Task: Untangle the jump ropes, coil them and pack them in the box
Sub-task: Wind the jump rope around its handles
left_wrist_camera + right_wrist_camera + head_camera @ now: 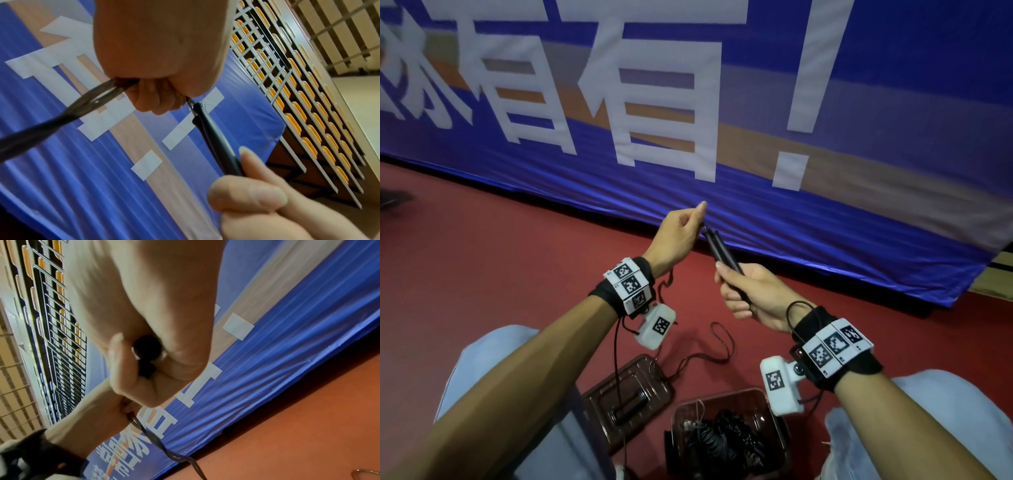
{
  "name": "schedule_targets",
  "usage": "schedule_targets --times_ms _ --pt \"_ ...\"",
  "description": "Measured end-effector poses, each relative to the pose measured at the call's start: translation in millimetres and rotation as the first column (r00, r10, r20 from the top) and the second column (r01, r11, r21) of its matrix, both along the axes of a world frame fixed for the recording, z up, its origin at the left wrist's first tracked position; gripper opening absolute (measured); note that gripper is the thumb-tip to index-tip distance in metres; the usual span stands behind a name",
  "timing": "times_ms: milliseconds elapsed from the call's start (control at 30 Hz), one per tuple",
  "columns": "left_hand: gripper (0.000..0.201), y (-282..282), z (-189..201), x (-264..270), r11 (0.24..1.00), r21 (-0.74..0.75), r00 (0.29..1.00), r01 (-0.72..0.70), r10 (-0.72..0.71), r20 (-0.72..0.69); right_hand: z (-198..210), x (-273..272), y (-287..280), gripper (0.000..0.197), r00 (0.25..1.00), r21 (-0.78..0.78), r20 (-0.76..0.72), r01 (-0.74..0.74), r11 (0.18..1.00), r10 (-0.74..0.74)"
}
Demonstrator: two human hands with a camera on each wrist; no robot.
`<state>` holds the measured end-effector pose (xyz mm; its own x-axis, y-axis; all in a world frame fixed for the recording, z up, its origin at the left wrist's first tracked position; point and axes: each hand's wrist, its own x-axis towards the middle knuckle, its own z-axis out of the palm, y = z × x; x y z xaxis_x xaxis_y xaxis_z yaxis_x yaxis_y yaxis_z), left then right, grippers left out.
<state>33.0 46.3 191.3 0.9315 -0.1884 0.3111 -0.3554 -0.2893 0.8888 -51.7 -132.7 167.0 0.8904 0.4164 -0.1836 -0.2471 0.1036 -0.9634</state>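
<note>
Red floor (482, 260), blue banner (859, 171) far, handles (722, 251) gripped by right hand (753, 298), cord (61, 116) pinched by left hand (678, 236), box (774, 404) near.

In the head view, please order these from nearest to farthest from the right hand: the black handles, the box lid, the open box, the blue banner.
From the right hand:
1. Black handles: held in its grip, pointing up-left.
2. Open box: on the floor below the hand, ropes inside.
3. Box lid: on the floor, left of the box.
Blue banner: behind the hand; its depth is unclear, so I do not rank it.
</note>
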Motion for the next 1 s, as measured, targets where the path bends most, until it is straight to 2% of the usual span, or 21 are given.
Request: schedule_targets --times_ms 100,167,267,333,433,500,600,667,733,767,800,833,867,900,933,967,1000 --pt "0.056 2.2 -3.9 2.9 1.000 -0.008 1.000 -0.018 0.018 -0.019 -3.0 -1.6 2.0 0.032 0.999 -0.013 -0.055 0.002 1.000 -0.003" --pt "0.057 1.8 -4.2 2.1 1.000 -0.022 0.999 -0.019 0.018 -0.043 -3.4 -1.8 4.9 0.036 0.999 -0.008 -0.034 0.020 1.000 -0.020" --pt "0.061 -1.2 -3.2 -2.2 0.994 -0.111 0.988 -0.003 -0.014 -0.154 -1.8 -1.8 12.5 0.038 0.992 0.023 0.096 0.084 0.996 -0.086" --pt "0.059 -8.0 -6.6 -8.6 0.986 -0.165 0.965 0.009 -0.052 -0.256 0.6 0.8 17.8 0.039 0.955 0.073 0.209 0.198 0.977 -0.209" --pt "0.059 -23.9 -24.1 -20.3 0.996 -0.079 0.925 0.040 -0.067 -0.375 5.7 8.8 16.8 0.042 0.857 0.121 0.309 0.395 0.911 -0.413" --pt "0.056 -38.9 -36.1 -33.0 0.993 0.000 0.897 0.117 -0.106 -0.429 5.7 13.0 12.4 0.048 0.803 0.083 0.354 0.483 0.872 -0.479" --pt "0.052 -52.7 -47.0 -50.1 0.984 -0.022 0.835 0.176 -0.161 -0.526 0.9 11.6 10.4 0.053 0.817 0.078 0.375 0.444 0.893 -0.439" --pt "0.055 -51.4 -45.8 -51.8 0.964 0.008 0.826 0.267 -0.225 -0.517 -1.0 11.5 9.9 0.055 0.820 0.071 0.361 0.452 0.889 -0.445" --pt "0.056 -42.0 -43.5 -41.6 0.915 0.220 0.880 0.339 -0.226 -0.418 -2.4 12.9 8.5 0.048 0.835 0.054 0.324 0.453 0.890 -0.445" --pt "0.046 -36.5 -42.4 -34.2 0.882 0.356 0.925 0.310 -0.194 -0.327 -3.6 14.0 7.7 0.043 0.849 0.043 0.300 0.444 0.895 -0.435" --pt "0.033 -30.8 -40.6 -27.8 0.855 0.460 0.963 0.238 -0.148 -0.224 -4.9 14.9 6.6 0.038 0.864 0.024 0.277 0.432 0.901 -0.422" --pt "0.033 -24.9 -38.8 -23.6 0.840 0.525 0.990 0.136 -0.096 -0.104 -6.9 16.0 5.8 0.034 0.876 -0.008 0.261 0.421 0.907 -0.405" --pt "0.046 -19.5 -38.2 -19.5 0.825 0.565 0.997 0.007 -0.049 0.060 -9.4 16.6 5.2 0.032 0.890 -0.056 0.250 0.408 0.911 -0.382" --pt "0.062 -13.9 -36.8 -16.2 0.796 0.595 0.970 -0.116 -0.039 0.242 -12.2 16.3 5.3 0.030 0.904 -0.115 0.244 0.385 0.916 -0.350" --pt "0.073 -7.4 -35.0 -12.0 0.756 0.619 0.913 -0.212 -0.074 0.402 -15.2 15.3 6.1 0.029 0.921 -0.172 0.236 0.353 0.920 -0.309" --pt "0.076 -1.6 -27.1 -10.3 0.701 0.660 0.850 -0.272 -0.148 0.506 -18.2 14.0 7.7 0.029 0.938 -0.221 0.231 0.308 0.925 -0.258" --pt "0.070 3.4 -22.9 -5.0 0.630 0.715 0.793 -0.302 -0.250 0.556 -19.5 11.7 9.6 0.029 0.954 -0.260 0.222 0.255 0.932 -0.199"
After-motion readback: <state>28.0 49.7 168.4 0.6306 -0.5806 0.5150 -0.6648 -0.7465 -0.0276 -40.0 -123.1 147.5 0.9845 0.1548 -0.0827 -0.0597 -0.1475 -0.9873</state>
